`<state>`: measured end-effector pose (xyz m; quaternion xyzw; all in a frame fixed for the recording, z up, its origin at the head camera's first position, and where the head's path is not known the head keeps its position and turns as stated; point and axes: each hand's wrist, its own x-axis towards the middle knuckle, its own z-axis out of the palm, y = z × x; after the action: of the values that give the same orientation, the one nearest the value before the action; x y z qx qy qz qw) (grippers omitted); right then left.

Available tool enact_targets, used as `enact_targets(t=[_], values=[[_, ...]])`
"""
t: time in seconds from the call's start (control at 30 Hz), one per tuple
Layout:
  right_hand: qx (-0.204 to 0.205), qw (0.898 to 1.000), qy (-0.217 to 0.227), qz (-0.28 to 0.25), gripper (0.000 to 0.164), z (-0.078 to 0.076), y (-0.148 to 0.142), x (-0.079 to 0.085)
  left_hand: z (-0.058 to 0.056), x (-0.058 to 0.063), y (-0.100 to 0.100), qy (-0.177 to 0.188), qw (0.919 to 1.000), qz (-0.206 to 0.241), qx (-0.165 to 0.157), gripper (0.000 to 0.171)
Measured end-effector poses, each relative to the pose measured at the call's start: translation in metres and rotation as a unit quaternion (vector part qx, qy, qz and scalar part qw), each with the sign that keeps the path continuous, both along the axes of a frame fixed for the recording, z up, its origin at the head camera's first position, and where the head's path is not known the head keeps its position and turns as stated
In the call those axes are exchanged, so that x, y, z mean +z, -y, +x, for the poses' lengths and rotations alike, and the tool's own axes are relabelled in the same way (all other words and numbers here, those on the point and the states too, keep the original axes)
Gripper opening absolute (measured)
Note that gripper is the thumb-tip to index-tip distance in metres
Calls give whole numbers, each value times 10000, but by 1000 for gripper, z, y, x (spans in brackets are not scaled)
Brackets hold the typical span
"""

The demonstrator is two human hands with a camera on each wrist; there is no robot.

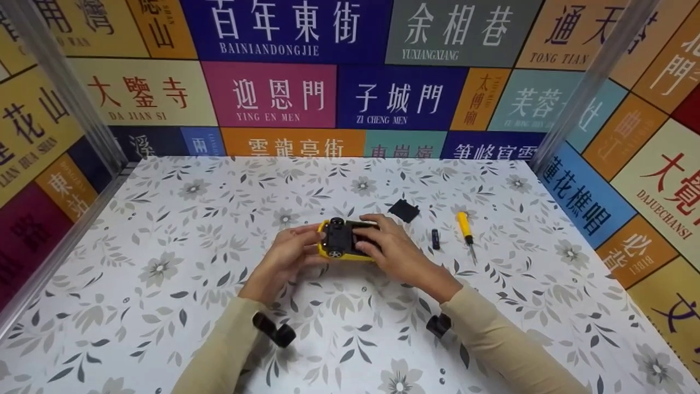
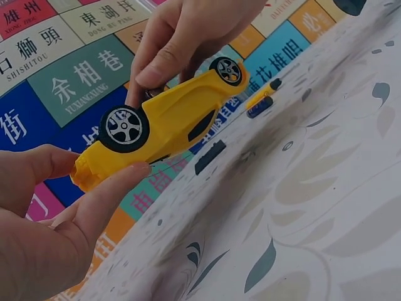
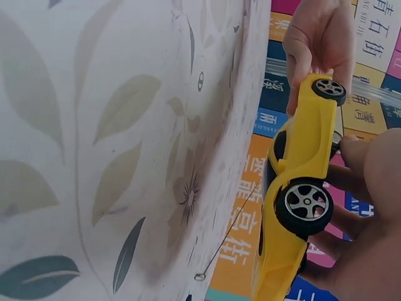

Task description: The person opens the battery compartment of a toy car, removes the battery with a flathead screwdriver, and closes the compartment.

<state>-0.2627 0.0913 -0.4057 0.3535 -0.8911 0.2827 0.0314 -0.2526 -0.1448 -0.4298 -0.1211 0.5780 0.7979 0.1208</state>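
Note:
A yellow toy car (image 1: 346, 255) is held above the table with its black underside and wheels turned up. My left hand (image 1: 290, 249) grips one end of it, fingers and thumb on opposite sides. Over the open hollow in the underside is my right hand (image 1: 391, 243), fingers bent. In the right wrist view its thumb meets a small dark round battery (image 3: 337, 139) with a shiny end, mostly hidden by the car and fingers. On the table to the right lie another battery (image 1: 436, 239), dark blue, and a black cover plate (image 1: 404, 210).
A yellow-handled screwdriver (image 1: 466, 232) lies right of the loose battery. A thin wire (image 3: 235, 219) with a looped end sticks out from the car. The flower-patterned table (image 1: 246, 191) is bordered by sign-covered panels (image 1: 273, 93) at the back and sides.

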Motion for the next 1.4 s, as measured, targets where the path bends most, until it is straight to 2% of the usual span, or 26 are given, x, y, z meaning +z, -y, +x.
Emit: enact_targets(t=[0.17,0.27,0.47,0.67,0.8,1.03,1.27,1.33,1.4], values=[[43,9988,-480,-80,36,1,4,-2,0,0,1,-33,10000,70,-17,49],[56,9986,-510,-150,38,1,5,-1,0,1,2,-68,10000,44,-50,50],[-134,9992,58,-363,39,-5,3,3,1,2,1,-104,9994,-257,-187,48],[-53,9990,122,-420,34,-7,3,2,1,1,2,-108,9997,-73,-193,49],[-55,9982,340,-499,31,-6,3,1,0,0,3,-103,9998,-6,-150,49],[-112,9932,527,-1029,28,-14,0,0,0,0,0,-18,9994,-282,-187,47],[-356,9824,1328,-1264,28,-13,-3,3,0,1,-1,-29,9993,-283,-251,46],[-417,9827,1309,-1245,28,-12,-2,3,0,1,0,7,9994,-270,-237,47],[-474,9849,1079,-1269,28,-12,-1,2,0,0,0,11,9993,-264,-247,47]])
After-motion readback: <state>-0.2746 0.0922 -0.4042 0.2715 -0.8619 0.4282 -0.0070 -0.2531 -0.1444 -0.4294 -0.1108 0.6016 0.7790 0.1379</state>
